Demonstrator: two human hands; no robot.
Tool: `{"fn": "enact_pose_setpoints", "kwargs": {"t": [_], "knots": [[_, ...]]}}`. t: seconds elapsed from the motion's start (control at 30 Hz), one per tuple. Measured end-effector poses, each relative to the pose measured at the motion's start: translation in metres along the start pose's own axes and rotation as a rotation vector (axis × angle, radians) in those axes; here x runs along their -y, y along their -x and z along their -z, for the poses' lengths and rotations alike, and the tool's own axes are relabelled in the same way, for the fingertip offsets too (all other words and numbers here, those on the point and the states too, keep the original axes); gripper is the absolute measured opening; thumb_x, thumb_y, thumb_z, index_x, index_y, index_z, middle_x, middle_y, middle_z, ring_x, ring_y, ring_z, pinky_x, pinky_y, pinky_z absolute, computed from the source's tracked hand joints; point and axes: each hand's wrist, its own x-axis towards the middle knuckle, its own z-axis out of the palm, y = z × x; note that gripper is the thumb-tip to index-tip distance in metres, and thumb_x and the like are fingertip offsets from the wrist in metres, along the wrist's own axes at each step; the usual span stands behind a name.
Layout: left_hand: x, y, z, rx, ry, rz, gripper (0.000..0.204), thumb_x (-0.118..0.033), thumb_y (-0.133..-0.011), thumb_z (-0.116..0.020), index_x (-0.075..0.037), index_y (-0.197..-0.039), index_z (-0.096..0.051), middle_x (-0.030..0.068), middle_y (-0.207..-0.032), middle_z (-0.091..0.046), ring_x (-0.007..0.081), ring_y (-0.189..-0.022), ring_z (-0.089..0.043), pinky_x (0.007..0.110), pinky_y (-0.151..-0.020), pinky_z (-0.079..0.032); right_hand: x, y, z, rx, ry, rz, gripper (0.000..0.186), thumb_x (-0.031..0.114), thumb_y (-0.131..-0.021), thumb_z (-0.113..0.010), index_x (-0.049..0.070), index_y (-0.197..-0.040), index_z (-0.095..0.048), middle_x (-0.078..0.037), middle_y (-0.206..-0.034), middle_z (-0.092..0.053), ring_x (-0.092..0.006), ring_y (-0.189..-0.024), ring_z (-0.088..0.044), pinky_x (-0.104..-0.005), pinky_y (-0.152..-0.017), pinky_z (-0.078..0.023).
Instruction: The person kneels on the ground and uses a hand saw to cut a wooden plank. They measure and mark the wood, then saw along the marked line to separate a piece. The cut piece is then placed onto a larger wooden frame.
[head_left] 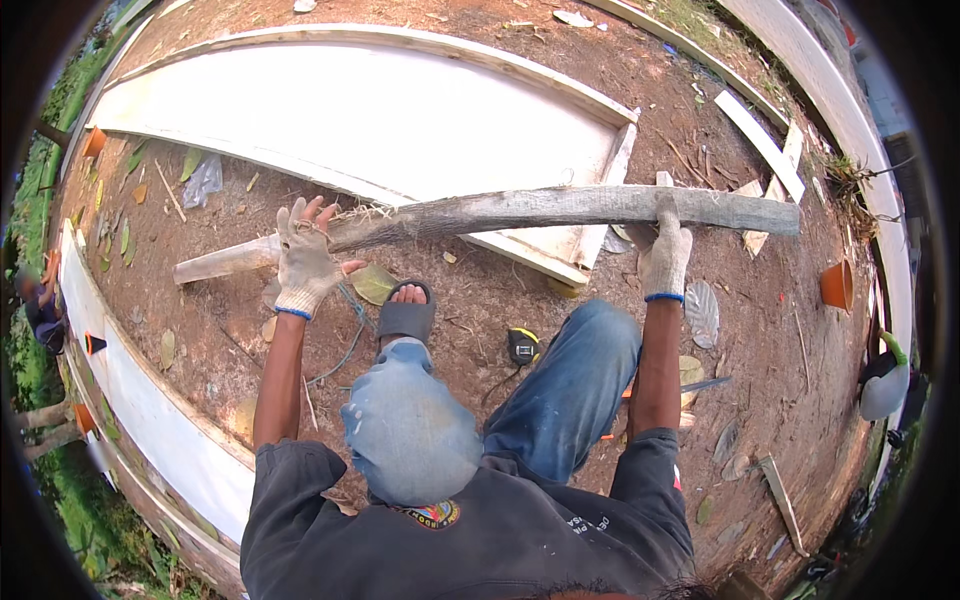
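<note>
A long weathered wooden plank point(500, 208), splintered near its left part, lies horizontally across my view, over the lower edge of a white framed panel point(350, 95). My left hand point(305, 262), in a beige work glove with bare fingertips, is spread open against the plank's left part. My right hand point(662, 250), gloved alike, grips the plank near its right end. Below, between my knees, a black and yellow tape measure point(523, 347) sits on the dirt. A long thin dark tool point(708, 384) is partly hidden by my right forearm.
Orange pots point(836, 285) stand at right and left. Loose boards point(760, 145) lie at the upper right, a long white panel point(150, 390) at lower left. Another person point(45, 310) is at the far left edge. A grey-green container point(882, 385) is at right; leaves litter the dirt.
</note>
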Motion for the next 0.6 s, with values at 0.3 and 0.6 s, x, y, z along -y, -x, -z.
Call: {"fn": "enact_pose_setpoints", "kwargs": {"t": [0.3,0.6], "knots": [[0.027,-0.075,-0.066,0.641,0.266,-0.143,0.057,-0.031,-0.07,-0.085,-0.004,-0.115,-0.064,0.0196,-0.105,-0.073,0.0357,-0.104,-0.072,0.047,-0.088,-0.058,-0.04,-0.067,-0.042,-0.272,0.391,-0.139,0.043,0.047,-0.09,-0.078,0.009,-0.109,-0.068,-0.005,-0.095,-0.071,-0.0165,-0.076,-0.07,-0.0316,-0.058,-0.056],[0.042,-0.031,-0.033,0.815,0.383,0.1,0.071,-0.04,-0.068,-0.086,0.003,-0.121,-0.066,0.0221,-0.1,-0.075,0.0364,-0.099,-0.074,0.046,-0.085,-0.059,-0.056,-0.087,-0.225,-0.29,0.661,0.208,0.069,0.038,-0.083,-0.082,-0.014,-0.124,-0.064,-0.024,-0.12,-0.069,-0.0293,-0.107,-0.068,-0.0373,-0.097,-0.05]]}}
